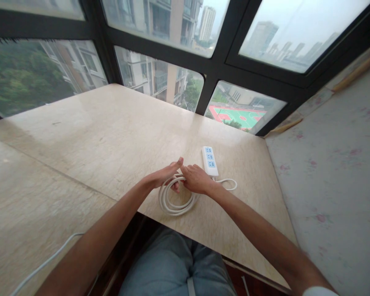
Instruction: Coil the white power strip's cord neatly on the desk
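A white power cable (174, 213) is wound into a loose coil near the front edge of the stone sill. My left hand (165, 174) grips the coil's upper left side, its thumb raised and its fingertips showing inside the loops. On the upper right of the coil, my right hand (196, 179) is closed on the cable, its fingers meeting the left thumb; part of its grip is hidden. A white power strip (210, 161) with blue socket faces lies just beyond my right hand. From its near end the cable bends out in a small loop to the right.
The beige stone sill (89, 123) runs to dark-framed windows (216, 70) at the back. A wall with flowered paper (333, 176) bounds it on the right. Another thin white cord (49, 261) lies at the lower left. My legs (175, 263) are below the front edge.
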The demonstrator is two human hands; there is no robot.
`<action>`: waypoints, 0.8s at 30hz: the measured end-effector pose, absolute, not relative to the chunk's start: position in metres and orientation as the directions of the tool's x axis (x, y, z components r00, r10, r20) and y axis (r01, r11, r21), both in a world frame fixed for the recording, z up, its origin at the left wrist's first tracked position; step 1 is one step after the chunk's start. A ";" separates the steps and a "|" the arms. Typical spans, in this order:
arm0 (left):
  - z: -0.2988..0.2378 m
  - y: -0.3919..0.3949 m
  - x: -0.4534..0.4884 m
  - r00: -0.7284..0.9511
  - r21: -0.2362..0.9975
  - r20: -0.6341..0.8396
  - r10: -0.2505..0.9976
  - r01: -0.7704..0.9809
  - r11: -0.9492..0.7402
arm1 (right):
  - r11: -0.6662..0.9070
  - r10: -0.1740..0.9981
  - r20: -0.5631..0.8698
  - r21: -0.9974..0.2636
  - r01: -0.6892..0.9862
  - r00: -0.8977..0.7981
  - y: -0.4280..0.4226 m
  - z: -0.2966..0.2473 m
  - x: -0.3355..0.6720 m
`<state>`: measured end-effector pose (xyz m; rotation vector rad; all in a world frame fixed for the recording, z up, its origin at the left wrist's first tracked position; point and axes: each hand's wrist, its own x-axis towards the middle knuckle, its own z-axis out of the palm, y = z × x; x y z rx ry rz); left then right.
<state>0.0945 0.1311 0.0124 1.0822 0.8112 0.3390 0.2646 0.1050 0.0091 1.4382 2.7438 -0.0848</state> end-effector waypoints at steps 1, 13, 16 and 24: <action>0.012 0.129 0.091 0.665 0.885 -0.396 0.634 0.093 0.455 | 0.574 0.816 -0.077 -0.011 0.819 -0.573 0.105 0.009 0.264; 0.009 0.092 0.062 0.465 0.840 -0.398 0.791 -0.161 0.518 | 0.513 0.857 -0.062 0.009 0.858 -0.511 0.100 0.015 0.264; -0.006 0.071 0.062 0.380 0.816 -0.365 0.850 -0.309 0.489 | 0.368 0.930 -0.032 0.010 0.930 -0.367 0.095 0.021 0.267; -0.028 0.025 0.096 0.143 0.794 -0.251 0.957 -0.536 0.288 | 0.148 0.982 0.138 -0.162 0.976 -0.126 0.070 0.029 0.273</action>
